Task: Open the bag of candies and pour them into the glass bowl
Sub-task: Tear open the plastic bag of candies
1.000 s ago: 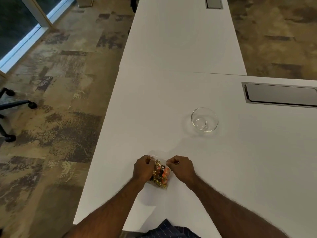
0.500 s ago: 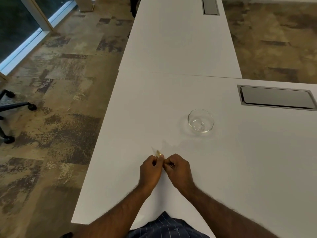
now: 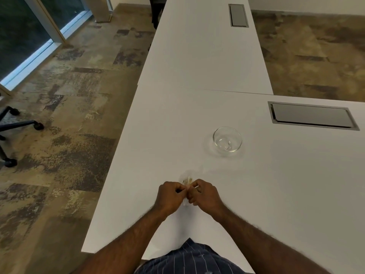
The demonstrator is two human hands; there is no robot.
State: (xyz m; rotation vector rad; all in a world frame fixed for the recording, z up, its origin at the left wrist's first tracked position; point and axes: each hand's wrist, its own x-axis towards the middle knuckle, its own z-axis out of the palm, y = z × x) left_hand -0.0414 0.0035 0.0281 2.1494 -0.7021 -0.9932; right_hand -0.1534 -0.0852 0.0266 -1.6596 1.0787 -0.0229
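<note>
A small clear bag of candies [image 3: 187, 180] is pinched between both my hands near the front edge of the white table [image 3: 177, 119]. Only its top edge with a bit of gold wrapper shows above my fingers; the rest is hidden. My left hand [image 3: 171, 196] and my right hand [image 3: 203, 195] are fisted side by side, knuckles touching, each gripping the bag's top. The glass bowl [image 3: 227, 138] stands with nothing in it, farther back and to the right of my hands.
A grey cable hatch [image 3: 312, 115] is set into the table at the right, another [image 3: 238, 15] on the far table. The table's left edge drops to patterned carpet, where an office chair base [image 3: 11, 123] stands.
My hands have come together from either side of the bag and now cover most of it. The orange and gold candies seen a second ago are hidden.
</note>
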